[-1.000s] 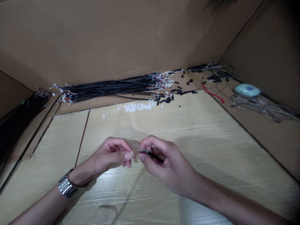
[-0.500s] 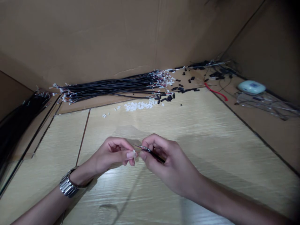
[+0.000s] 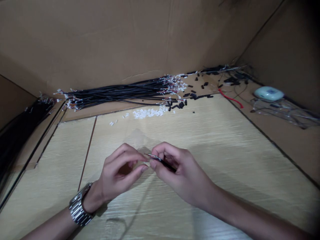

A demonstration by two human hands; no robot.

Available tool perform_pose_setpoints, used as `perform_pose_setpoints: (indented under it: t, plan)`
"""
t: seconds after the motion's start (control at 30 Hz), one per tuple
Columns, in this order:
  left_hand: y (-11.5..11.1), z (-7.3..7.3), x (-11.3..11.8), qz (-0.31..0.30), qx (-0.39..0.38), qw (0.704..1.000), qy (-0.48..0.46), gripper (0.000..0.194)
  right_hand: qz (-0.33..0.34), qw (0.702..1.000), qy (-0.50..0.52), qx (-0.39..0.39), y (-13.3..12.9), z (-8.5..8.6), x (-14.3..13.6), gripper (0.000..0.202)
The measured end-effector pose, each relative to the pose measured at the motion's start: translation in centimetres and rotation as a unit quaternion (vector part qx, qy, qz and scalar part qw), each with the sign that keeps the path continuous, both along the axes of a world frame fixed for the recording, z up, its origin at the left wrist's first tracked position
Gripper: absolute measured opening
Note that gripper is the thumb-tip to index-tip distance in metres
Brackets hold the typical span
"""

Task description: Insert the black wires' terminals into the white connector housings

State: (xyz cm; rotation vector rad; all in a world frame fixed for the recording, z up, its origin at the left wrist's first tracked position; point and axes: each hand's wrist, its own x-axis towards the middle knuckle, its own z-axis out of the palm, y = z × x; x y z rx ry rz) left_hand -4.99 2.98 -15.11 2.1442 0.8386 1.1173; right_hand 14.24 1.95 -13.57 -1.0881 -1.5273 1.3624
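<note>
On the cardboard strip (image 3: 277, 130) along the right side of the surface (image 3: 212, 133) lies 1 pale green, rounded object (image 3: 268, 93), with 1 clear, blurred item (image 3: 286, 111) just in front of it. To their left, 1 curved red strand (image 3: 230, 98) lies near the strip's inner edge. Brown cardboard walls (image 3: 112, 40) rise behind and to the right.

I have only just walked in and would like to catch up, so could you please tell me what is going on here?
A person's right hand grips a thin black cable with fine bare-looking wires at its end. The left hand is beside those wires, thumb and forefinger apart; whether it touches them is unclear. Beyond the hands lie small white pieces, short black tube-like pieces and a long bundle of black cables.
</note>
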Motion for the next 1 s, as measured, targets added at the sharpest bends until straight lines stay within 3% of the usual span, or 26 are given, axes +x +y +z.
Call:
perform_pose_setpoints:
  t: [0.13,0.23,0.4,0.6,0.67,0.83,1.0]
  plan:
    - [0.1,0.3,0.0,0.021,-0.019,0.999,0.031,0.017,0.012,0.999,-0.033,0.025,0.1,-0.4,0.2,0.009]
    - [0.4,0.1,-0.2,0.007,-0.134,0.991,0.002,0.003,0.035,0.990,-0.079,0.111,0.2,-0.9,0.6,0.005]
    - [0.8,0.3,-0.5,-0.075,-0.393,0.913,-0.077,0.023,0.080,0.938,-0.154,0.301,0.1,-1.4,1.4,0.013]
    - [0.9,0.8,-0.6,-0.095,-0.513,0.847,-0.101,0.025,0.059,0.881,-0.210,0.420,-0.2,-1.6,1.4,0.018]
    - [0.9,0.6,-0.7,-0.098,-0.520,0.843,-0.098,0.026,0.050,0.884,-0.199,0.421,-0.1,-1.6,1.3,0.018]
    - [1.1,0.2,-0.9,-0.068,-0.492,0.855,-0.150,0.024,0.052,0.938,-0.114,0.323,0.1,-1.5,1.3,0.019]
    - [1.2,0.2,-0.8,-0.072,-0.461,0.882,-0.073,0.022,0.038,0.964,-0.103,0.242,0.1,-1.5,1.2,0.014]
